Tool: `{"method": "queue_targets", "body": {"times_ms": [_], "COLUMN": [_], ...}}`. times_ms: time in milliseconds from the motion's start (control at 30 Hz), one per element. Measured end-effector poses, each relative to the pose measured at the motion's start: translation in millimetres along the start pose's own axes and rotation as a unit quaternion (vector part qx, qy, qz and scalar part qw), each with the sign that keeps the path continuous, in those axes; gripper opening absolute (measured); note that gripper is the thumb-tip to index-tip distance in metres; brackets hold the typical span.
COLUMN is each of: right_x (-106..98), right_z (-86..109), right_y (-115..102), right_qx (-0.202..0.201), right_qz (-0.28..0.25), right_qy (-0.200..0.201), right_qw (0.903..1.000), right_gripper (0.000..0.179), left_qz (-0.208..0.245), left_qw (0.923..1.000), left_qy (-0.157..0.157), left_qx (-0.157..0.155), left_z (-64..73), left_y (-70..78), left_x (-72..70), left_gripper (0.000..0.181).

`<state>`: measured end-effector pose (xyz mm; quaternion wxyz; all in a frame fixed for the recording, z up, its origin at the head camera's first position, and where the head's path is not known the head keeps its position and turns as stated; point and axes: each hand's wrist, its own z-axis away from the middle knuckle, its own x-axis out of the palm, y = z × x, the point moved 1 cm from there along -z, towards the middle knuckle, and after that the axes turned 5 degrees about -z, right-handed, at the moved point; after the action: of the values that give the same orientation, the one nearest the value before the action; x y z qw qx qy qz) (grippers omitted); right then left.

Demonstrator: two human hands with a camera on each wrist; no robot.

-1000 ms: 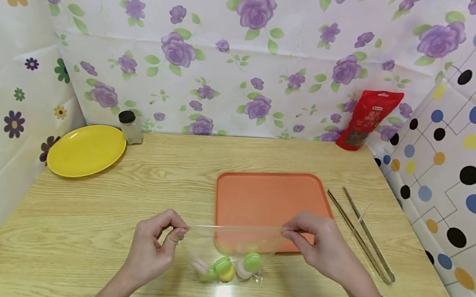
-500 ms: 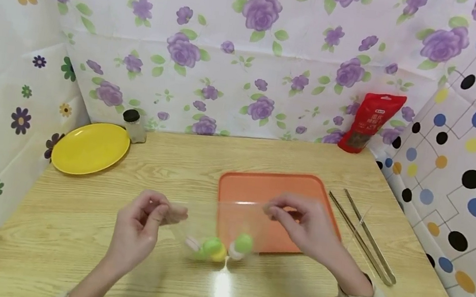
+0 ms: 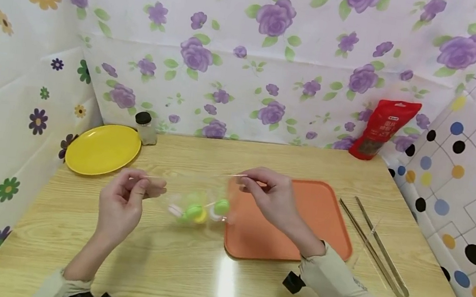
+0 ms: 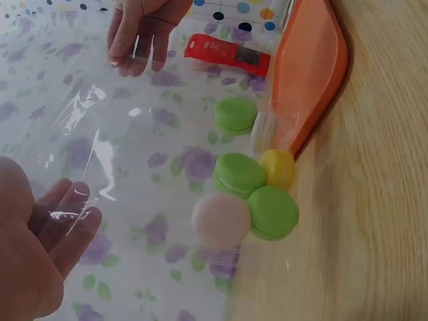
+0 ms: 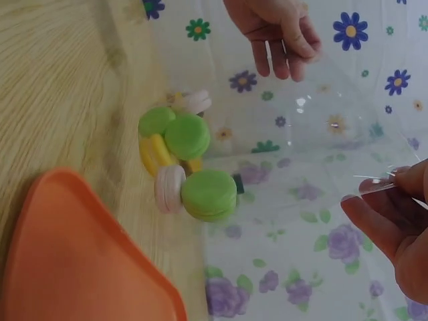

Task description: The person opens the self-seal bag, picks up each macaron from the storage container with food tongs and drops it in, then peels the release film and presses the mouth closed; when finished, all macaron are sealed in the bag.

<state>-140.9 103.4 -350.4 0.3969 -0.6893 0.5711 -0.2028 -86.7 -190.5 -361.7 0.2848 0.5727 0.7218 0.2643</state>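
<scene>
A clear plastic bag [image 4: 103,157] with several macarons hangs between my two hands, low over the table left of the tray. Green macarons [image 3: 193,211], a yellow macaron [image 3: 201,217] and pale pink ones [image 4: 222,221] lie along its bottom. My left hand [image 3: 122,201] pinches one upper corner between thumb and fingers. At the other corner, my right hand [image 3: 271,197] pinches the film, its fingertips overlapping the tray's far left corner in the head view. In the right wrist view the film stretches between both hands, the green macarons [image 5: 209,194] bunched below.
An orange tray [image 3: 288,246] lies right of the bag, with metal tongs [image 3: 381,250] beyond it. A yellow plate [image 3: 103,150] and a black-capped jar [image 3: 146,131] stand at the back left. A red pouch [image 3: 384,129] leans on the back-right wall.
Both hands have carried the bag of macarons left and away from me, from in front of the tray to its left side. The head view has turned slightly left.
</scene>
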Motion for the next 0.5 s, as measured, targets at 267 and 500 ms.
{"method": "queue_targets", "body": {"times_ms": [267, 500], "right_x": [11, 26], "right_z": [2.1, -27.6], "right_y": [-7, 75], "right_qx": [0.152, 0.370], "right_qz": [-0.122, -0.083], "right_qy": [-0.035, 0.000], "right_qw": [0.9802, 0.9254], "right_gripper": [0.013, 0.022], "left_qz": [-0.032, -0.081], "left_qw": [0.9925, 0.9008], "left_qy": [-0.021, -0.092], "left_qx": [-0.116, -0.416], "left_z": [-3.7, -37.2], "left_y": [5.4, -78.6], "left_x": [-14.7, -12.1], "left_gripper": [0.003, 0.017]}}
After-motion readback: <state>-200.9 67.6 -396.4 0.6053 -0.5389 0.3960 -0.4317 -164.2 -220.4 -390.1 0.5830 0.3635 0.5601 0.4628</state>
